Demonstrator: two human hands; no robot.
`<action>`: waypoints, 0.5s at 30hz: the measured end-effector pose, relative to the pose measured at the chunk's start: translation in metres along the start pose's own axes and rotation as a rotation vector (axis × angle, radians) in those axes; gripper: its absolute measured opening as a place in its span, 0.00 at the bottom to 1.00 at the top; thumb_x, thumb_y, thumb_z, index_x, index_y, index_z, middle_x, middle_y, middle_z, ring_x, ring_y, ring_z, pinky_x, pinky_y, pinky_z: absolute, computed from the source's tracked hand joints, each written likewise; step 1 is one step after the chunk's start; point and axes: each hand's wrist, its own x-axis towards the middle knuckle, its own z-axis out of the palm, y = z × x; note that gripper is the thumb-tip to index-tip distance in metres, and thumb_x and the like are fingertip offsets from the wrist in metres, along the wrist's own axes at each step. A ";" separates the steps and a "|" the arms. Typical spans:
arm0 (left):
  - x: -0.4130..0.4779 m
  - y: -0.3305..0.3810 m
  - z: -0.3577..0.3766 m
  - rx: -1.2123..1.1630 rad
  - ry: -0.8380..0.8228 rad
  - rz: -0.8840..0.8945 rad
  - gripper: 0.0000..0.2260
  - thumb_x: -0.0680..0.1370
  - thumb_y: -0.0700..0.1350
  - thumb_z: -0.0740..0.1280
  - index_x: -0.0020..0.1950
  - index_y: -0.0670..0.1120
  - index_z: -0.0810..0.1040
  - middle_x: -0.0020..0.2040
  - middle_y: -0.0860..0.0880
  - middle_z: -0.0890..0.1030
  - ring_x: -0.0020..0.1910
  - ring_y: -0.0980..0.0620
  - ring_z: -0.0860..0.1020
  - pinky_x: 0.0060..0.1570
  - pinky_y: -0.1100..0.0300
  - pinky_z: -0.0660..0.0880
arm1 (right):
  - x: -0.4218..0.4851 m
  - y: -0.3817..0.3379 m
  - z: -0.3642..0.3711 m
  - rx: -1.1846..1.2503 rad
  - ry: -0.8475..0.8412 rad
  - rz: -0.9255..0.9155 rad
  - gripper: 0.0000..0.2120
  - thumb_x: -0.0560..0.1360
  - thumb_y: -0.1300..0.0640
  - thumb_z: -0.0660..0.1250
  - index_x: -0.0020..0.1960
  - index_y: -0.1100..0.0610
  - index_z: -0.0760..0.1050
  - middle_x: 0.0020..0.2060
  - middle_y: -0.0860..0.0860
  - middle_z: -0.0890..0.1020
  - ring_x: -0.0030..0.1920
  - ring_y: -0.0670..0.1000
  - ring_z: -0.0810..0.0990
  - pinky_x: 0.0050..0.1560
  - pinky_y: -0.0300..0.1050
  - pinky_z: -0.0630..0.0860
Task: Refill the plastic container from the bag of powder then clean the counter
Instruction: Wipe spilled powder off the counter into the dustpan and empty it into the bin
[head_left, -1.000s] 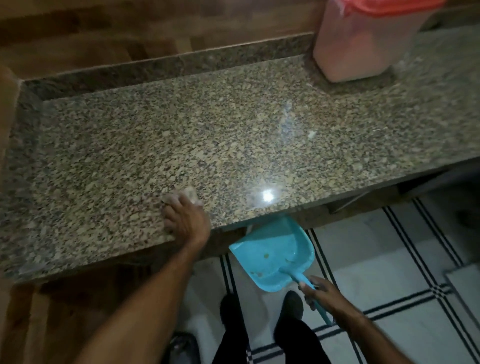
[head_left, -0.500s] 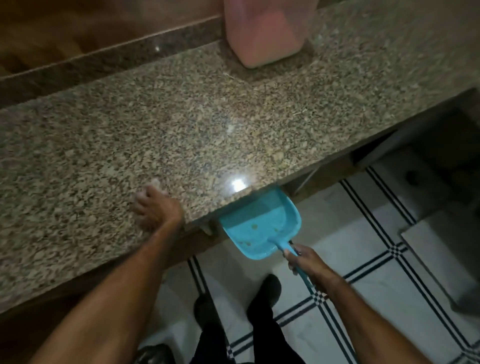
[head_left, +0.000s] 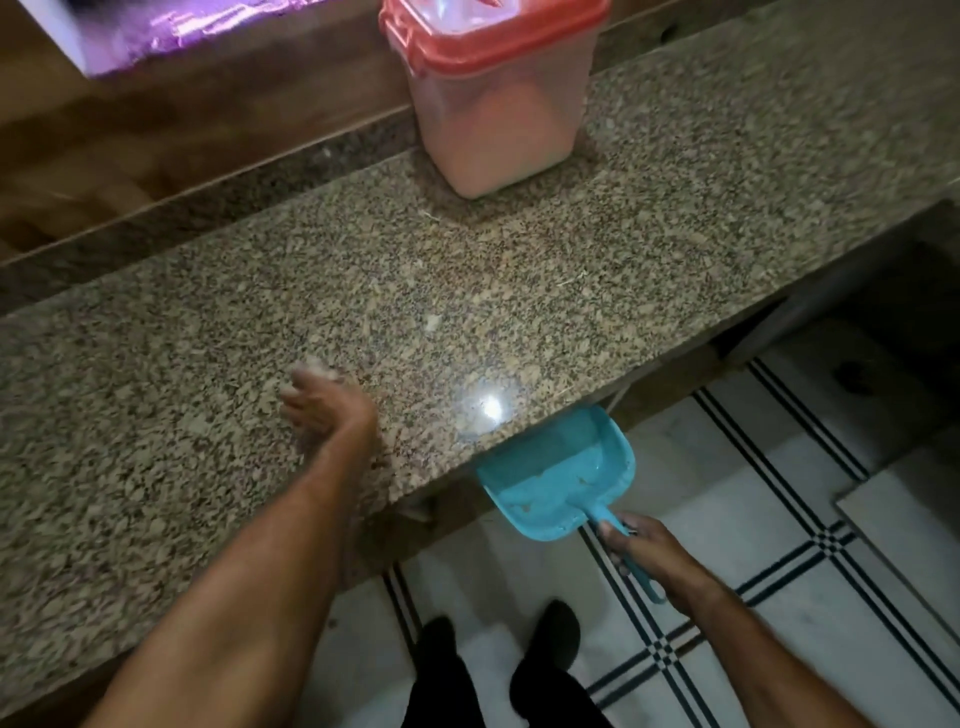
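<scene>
My left hand is down on the speckled granite tabletop, blurred, fingers stretched out with something pale at the tips; can't tell if it's pinching it. Right hand is wrapped round the handle of the turquoise plastic dustpan, whose mouth sits under the near edge, right of that left hand. I reckon 1 sweep goes rightward and toward me. The translucent plastic container with the red lid stands at the back.

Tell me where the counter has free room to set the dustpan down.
Free: the wide counter stretch between the container and the left hand, and the strip right of the container. Tight: the front edge, where the left hand lies and the right hand holds the dustpan below.
</scene>
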 end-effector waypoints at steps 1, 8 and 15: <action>0.013 -0.003 0.001 0.010 0.016 -0.057 0.23 0.79 0.40 0.69 0.73 0.45 0.68 0.72 0.38 0.68 0.68 0.38 0.69 0.62 0.45 0.68 | 0.002 -0.001 0.000 0.012 -0.001 0.001 0.08 0.83 0.54 0.67 0.52 0.58 0.81 0.34 0.51 0.78 0.32 0.44 0.76 0.33 0.37 0.76; -0.027 0.029 0.060 0.178 -0.152 0.321 0.24 0.79 0.46 0.69 0.74 0.47 0.69 0.72 0.38 0.72 0.67 0.40 0.72 0.64 0.43 0.72 | 0.009 -0.010 0.005 0.079 0.018 0.028 0.08 0.84 0.53 0.66 0.51 0.57 0.80 0.35 0.53 0.78 0.34 0.47 0.76 0.37 0.40 0.75; 0.015 0.041 0.060 0.074 -0.210 0.339 0.24 0.79 0.43 0.69 0.74 0.54 0.69 0.68 0.42 0.71 0.62 0.43 0.71 0.59 0.49 0.73 | -0.008 -0.024 0.015 0.064 0.081 0.065 0.10 0.84 0.54 0.66 0.50 0.59 0.80 0.34 0.52 0.77 0.31 0.46 0.73 0.34 0.36 0.73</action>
